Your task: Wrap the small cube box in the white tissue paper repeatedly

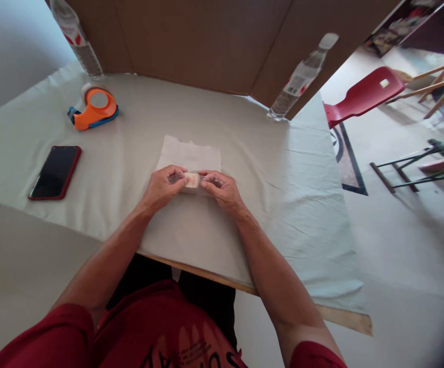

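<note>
A small pale block [192, 180] with a pinkish mark on top is held between both hands, near the middle of the cloth-covered table. My left hand [165, 187] grips its left end with thumb and fingers. At the right end, the thumb and fingers of my right hand [222, 189] pinch the block. Behind the hands a white sheet of paper or tissue [190, 154] lies flat, its near edge partly hidden by the fingers.
A phone [55, 173] and an orange tape dispenser [96, 108] lie at the left. Clear bottles stand at the back left [80, 45] and back right [301, 79], before a brown cardboard panel [195, 41]. A red chair [368, 94] is beyond the table's right side.
</note>
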`<state>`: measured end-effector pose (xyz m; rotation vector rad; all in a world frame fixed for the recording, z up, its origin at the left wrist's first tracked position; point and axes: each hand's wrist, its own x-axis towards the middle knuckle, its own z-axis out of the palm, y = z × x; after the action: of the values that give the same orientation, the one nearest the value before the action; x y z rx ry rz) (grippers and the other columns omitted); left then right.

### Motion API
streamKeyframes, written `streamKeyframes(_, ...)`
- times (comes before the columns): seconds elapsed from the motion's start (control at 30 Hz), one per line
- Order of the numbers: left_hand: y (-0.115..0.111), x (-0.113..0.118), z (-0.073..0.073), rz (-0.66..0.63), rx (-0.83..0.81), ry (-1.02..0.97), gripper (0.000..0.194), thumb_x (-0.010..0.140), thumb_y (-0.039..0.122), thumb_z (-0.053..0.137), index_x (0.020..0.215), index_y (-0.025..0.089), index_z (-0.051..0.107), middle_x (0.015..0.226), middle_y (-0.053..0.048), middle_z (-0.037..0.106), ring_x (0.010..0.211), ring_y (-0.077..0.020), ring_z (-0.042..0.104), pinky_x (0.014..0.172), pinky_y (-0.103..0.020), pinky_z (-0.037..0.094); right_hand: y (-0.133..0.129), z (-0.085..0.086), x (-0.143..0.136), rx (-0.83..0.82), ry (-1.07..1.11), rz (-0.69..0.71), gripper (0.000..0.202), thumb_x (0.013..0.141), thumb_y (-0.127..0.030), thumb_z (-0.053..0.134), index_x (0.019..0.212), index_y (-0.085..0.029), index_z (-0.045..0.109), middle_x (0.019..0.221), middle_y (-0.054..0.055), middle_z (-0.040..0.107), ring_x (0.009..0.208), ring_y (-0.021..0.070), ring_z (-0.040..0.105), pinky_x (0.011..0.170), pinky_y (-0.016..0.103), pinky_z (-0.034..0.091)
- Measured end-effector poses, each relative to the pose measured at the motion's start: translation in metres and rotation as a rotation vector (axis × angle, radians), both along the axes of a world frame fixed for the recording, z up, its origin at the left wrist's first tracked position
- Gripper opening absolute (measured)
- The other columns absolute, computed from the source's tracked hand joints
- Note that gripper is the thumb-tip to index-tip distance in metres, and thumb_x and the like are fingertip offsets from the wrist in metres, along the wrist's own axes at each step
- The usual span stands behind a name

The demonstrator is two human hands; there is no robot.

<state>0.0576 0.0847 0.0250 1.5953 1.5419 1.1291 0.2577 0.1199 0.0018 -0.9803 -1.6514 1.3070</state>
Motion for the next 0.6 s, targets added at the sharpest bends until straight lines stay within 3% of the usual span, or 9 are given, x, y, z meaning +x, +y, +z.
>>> streamKeyframes(0.37,-0.0037,0.0005,0.0018,-0.021,-0.022,-0.103,0.02,0.073,0.036,0.069,0.067,0.018,0.065,0.095,-0.007,0.077,0.088,-0.0201,0.069,0.085,-0.034,0.054,-0.0035,0.0032,-0.005,-0.094,0.048,-0.03,0.023,0.07,-0.04,0.074,0.07,-0.02,0.063,0.098,0.004,0.071,0.08,0.016,0.062,0.077,0.031,0.049)
streamKeyframes(0.6,-0.0033,0.0013,0.0037,-0.035,-0.027,-0.104,0.018,0.073,0.033,0.067,0.065,0.017,0.064,0.091,-0.008,0.076,0.084,-0.0187,0.068,0.078,-0.031,0.052,-0.0009,0.0011,-0.0021,-0.018,-0.054,-0.047,0.023,0.076,-0.042,0.069,0.077,-0.02,0.063,0.089,0.004,0.069,0.076,0.0164,0.062,0.072,0.031,0.049)
